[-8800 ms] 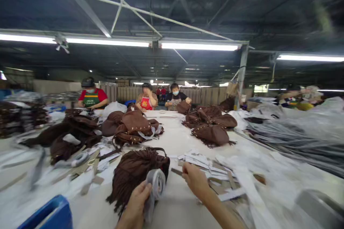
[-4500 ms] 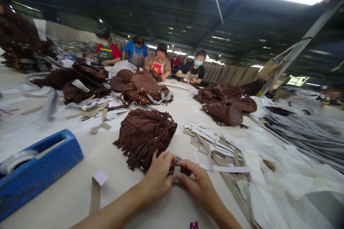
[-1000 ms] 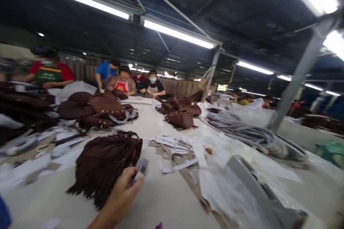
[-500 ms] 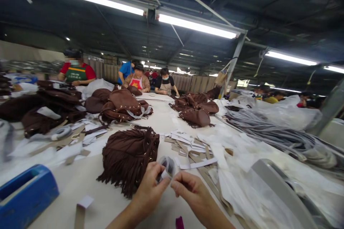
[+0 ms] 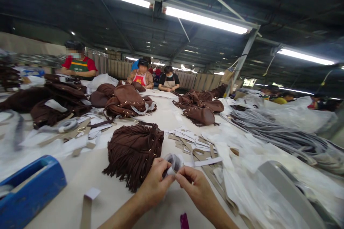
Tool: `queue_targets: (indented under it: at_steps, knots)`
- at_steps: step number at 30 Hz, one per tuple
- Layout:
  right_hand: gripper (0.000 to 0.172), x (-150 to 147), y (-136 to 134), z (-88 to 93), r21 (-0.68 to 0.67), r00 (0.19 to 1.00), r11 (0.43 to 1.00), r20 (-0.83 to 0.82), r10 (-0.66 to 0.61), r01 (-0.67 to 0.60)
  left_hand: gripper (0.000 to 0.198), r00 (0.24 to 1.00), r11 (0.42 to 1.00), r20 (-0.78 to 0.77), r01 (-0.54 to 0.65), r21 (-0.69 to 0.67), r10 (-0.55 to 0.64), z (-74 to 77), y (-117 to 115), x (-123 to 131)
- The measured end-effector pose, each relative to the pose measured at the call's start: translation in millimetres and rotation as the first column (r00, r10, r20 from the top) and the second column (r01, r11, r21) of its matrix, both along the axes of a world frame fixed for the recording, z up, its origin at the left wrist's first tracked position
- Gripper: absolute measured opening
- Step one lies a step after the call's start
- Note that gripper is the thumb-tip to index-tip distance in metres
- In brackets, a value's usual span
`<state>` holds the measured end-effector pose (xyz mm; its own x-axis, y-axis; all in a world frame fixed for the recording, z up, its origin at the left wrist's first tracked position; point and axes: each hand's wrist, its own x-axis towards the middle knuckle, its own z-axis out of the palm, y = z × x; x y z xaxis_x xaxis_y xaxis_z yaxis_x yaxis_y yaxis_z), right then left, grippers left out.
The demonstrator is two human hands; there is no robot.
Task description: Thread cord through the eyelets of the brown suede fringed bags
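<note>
My left hand is closed around a coiled strap wrapped in translucent film, with a white band on its near side. At the coil's right edge, my right hand has thumb and forefinger pinched together; what lies between those fingertips is too small to make out. Just left of the coil, a dark brown fringed bag with metal eyelets rests on the white table. Behind the hands lie scattered white and tan strips.
A blue tape dispenser stands at left, a grey one at right. Brown bags are heaped farther back. Wrapped grey straps lie along the right side. Several co-workers are across the table. A purple piece lies near the front.
The view has shifted slightly, so the table's contents appear farther right. My right fingertips have come closer to the coil's white band, while my left hand keeps its hold.
</note>
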<state>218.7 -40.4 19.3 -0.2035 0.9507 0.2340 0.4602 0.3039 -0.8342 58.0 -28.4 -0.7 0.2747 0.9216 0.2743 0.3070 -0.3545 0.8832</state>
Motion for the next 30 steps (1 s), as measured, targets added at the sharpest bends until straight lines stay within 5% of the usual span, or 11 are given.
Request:
queue_targets:
  at_steps: [13,18,22,26,30]
  knots:
    - [0.026,-4,5,-1.7,0.064,0.995,0.997,0.089,-0.042,0.037,0.024,1.000,0.999,0.010,0.001,-0.055,0.000,3.5,0,-5]
    - [0.020,-1,2,3.6,-0.181,0.987,0.981,-0.156,0.045,-0.074,0.023,0.995,0.995,-0.003,-0.103,-0.016,0.103,-4.7,5,-3]
    - [0.018,6,2,-2.3,-0.341,0.955,0.936,-0.296,-0.019,-0.087,0.024,0.995,0.995,-0.030,-0.100,-0.031,0.099,-3.5,4,-2]
    - [0.023,11,6,-16.2,-0.282,0.966,0.959,-0.245,-0.086,0.014,0.025,0.997,0.996,-0.060,-0.051,-0.070,0.047,2.4,1,-1]
    - [0.016,7,7,-24.0,-0.209,0.962,0.978,-0.268,-0.044,-0.014,0.027,0.996,0.995,-0.092,-0.016,-0.103,0.006,4.6,-2,0]
